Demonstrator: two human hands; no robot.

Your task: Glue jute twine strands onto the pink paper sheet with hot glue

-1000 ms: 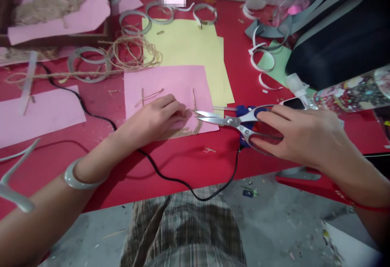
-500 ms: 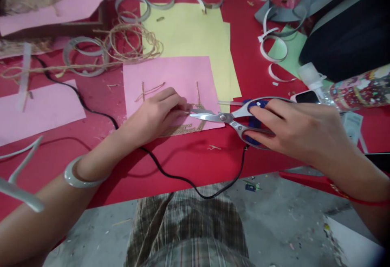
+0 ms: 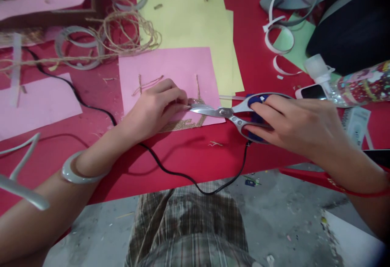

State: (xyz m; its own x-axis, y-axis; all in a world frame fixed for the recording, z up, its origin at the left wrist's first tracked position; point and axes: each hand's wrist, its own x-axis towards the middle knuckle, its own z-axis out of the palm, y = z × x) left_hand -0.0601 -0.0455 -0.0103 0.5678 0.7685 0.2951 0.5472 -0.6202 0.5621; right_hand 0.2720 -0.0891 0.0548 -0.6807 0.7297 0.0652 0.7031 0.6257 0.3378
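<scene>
My right hand (image 3: 292, 124) grips silver scissors (image 3: 225, 112) by their handles, fingers in the loops. The blades are closed, and their tips reach the fingertips of my left hand (image 3: 161, 104). Thumb and forefinger of that hand are pinched together over a pink sheet (image 3: 170, 64); whatever lies between them is too small or hidden to make out. Strips of brown twine (image 3: 178, 125) lie on the sheet along its lower edge, partly under my left hand. A thin upright piece of twine (image 3: 198, 86) and a crossed pair (image 3: 140, 84) show higher up.
Behind the pink sheet lie yellow sheets (image 3: 183, 19) and a loose coil of twine (image 3: 122, 31). Tape rings (image 3: 81, 66) are scattered around. A black cable (image 3: 170, 173) hangs over the table's front edge. At right lie a colourful bottle (image 3: 362, 86) and a white-rimmed device (image 3: 313, 92).
The scissor blades, slightly apart before, have come together at my left fingertips. Both hands keep nearly the same place over the sheet; the view has tilted slightly downward.
</scene>
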